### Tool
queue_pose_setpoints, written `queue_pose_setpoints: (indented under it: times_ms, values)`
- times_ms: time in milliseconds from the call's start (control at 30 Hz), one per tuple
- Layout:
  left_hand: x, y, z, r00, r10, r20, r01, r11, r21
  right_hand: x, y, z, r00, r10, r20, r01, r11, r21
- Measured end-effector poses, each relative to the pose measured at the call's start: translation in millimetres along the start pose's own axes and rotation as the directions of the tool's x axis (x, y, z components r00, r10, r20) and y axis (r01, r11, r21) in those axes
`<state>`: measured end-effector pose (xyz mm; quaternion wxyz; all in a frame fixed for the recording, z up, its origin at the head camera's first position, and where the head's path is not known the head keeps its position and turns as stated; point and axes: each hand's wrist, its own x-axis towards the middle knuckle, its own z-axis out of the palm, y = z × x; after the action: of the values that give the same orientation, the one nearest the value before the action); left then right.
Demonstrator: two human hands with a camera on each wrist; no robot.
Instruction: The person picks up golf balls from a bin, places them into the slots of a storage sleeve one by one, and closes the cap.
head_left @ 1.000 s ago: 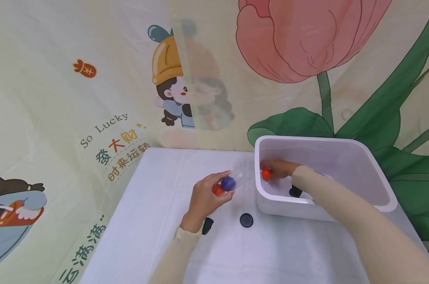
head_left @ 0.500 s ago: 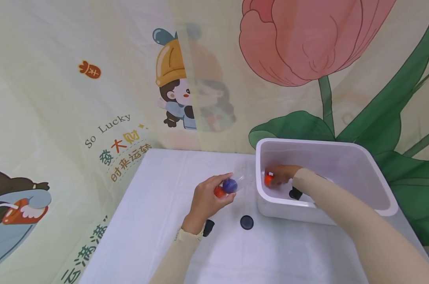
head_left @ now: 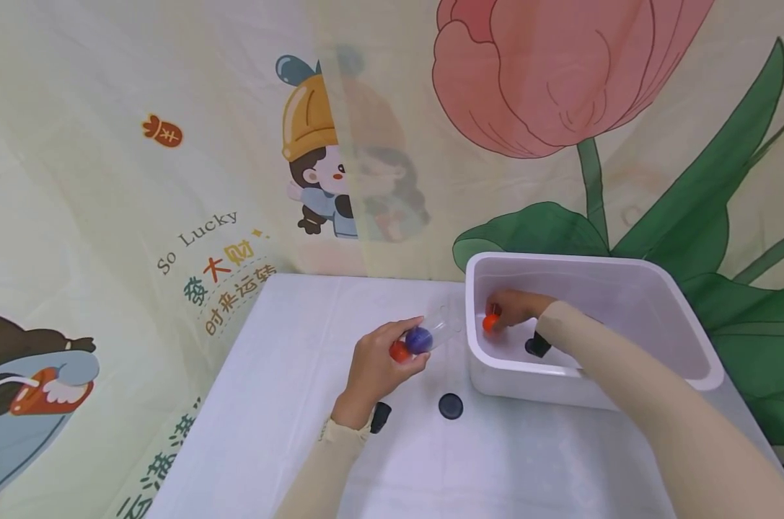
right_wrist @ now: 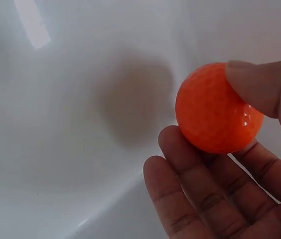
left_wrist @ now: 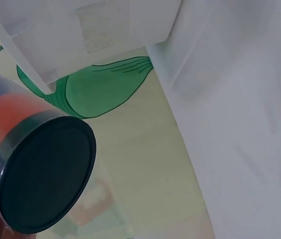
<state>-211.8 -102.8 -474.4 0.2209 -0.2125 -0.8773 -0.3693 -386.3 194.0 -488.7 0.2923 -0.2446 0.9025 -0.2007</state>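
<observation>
My left hand (head_left: pixel 373 364) grips a clear cylindrical container (head_left: pixel 442 324), tilted above the table with its far end toward the bin. Inside it are a blue ball (head_left: pixel 419 339) and an orange ball (head_left: pixel 399 352). A black cap (left_wrist: pixel 48 174) closes its near end in the left wrist view. My right hand (head_left: pixel 518 306) is inside the white bin (head_left: pixel 515 364), near its left wall. It pinches an orange golf ball (right_wrist: pixel 217 109) between thumb and fingers, with the bin's glossy surface behind it.
A round black lid (head_left: pixel 451 406) lies on the white table (head_left: pixel 288 375), left of the bin's front corner. Small black devices sit at the left wrist (head_left: pixel 381 417) and right wrist (head_left: pixel 538 344). A printed curtain (head_left: pixel 392 108) hangs behind the table.
My right hand has shifted slightly within the bin, the orange golf ball dipping and then rising a little, a bit farther from the left wall. My left hand holds the container almost still.
</observation>
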Motion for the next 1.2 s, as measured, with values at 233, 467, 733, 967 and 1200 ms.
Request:
queue_pose_setpoints:
  times_ms: [233, 467, 733, 967, 1200]
  values:
    - [0.1, -1.1, 0.4, 1.0, 0.006, -0.003, -0.006, 1.0, 0.001, -6.0, -2.9, -4.9, 0.997, -0.062, -0.036, 0.064, 0.997, 0.046]
    - [0.3, -1.3, 0.7, 1.0, 0.023, -0.01, -0.023, 1.0, 0.009, -9.4, -1.9, -10.9, 0.996, -0.078, -0.038, 0.082, 0.989, 0.123]
    - [-0.7, -2.2, 0.9, 1.0, 0.011, -0.004, -0.011, 1.0, 0.011, -18.1, -5.7, -17.0, 0.996, -0.092, -0.012, 0.092, 0.967, 0.238]
    - [-2.1, -3.2, 1.2, 1.0, 0.005, -0.001, -0.005, 1.0, 0.018, -21.4, -5.7, -18.8, 0.993, -0.107, -0.04, 0.114, 0.958, 0.264]
    - [-2.1, -1.4, 1.7, 1.0, 0.004, 0.004, -0.004, 1.0, 0.007, -31.8, -6.7, -22.2, 0.991, -0.115, -0.07, 0.129, 0.954, 0.272]
